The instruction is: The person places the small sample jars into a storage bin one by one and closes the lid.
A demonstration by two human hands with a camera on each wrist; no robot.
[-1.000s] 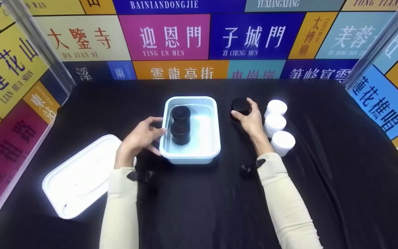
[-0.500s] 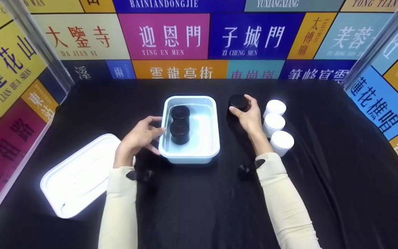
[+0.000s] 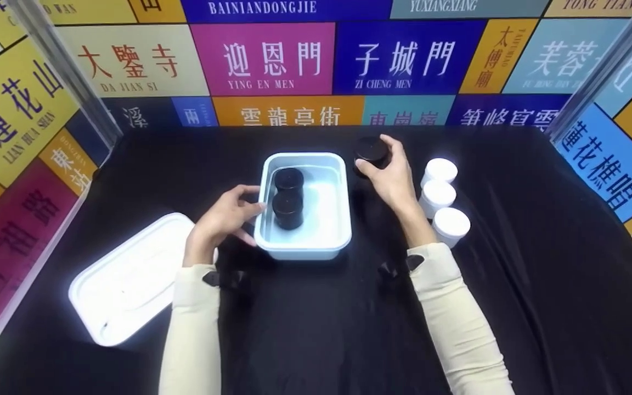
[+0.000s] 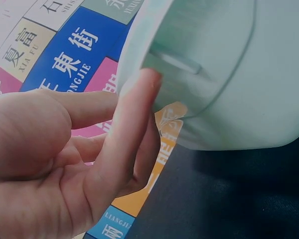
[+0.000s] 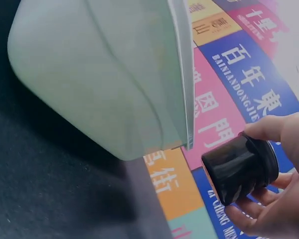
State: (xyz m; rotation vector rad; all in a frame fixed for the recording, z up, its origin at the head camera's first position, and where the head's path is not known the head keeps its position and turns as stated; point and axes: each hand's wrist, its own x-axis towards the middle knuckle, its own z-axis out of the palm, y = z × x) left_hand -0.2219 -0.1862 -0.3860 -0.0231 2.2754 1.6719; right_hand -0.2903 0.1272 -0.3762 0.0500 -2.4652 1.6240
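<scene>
From my screen I am watching the right hand (image 3: pixel 391 174) in the upper right of the head frame; its thumb and fingers are gripping a black jar (image 3: pixel 370 147), which seems to be hanging above the table (image 3: pixel 305 323), apart from the container (image 3: pixel 305 254). The left hand (image 3: pixel 228 211), left of centre, is resting loosely with spread fingers against the container's left side. Inside, two black jars (image 3: pixel 287 204) are standing one behind the other along the left wall, while the right half is lying bare.

I am judging the step in hand to be a transfer of this third black jar towards the container. The next move, I am thinking, is calling for a leftward pass above the rim, then a level lowering. Three white jars (image 3: pixel 439 195) are standing at right of centre; a white lid (image 3: pixel 129 280) is lying at lower left.
</scene>
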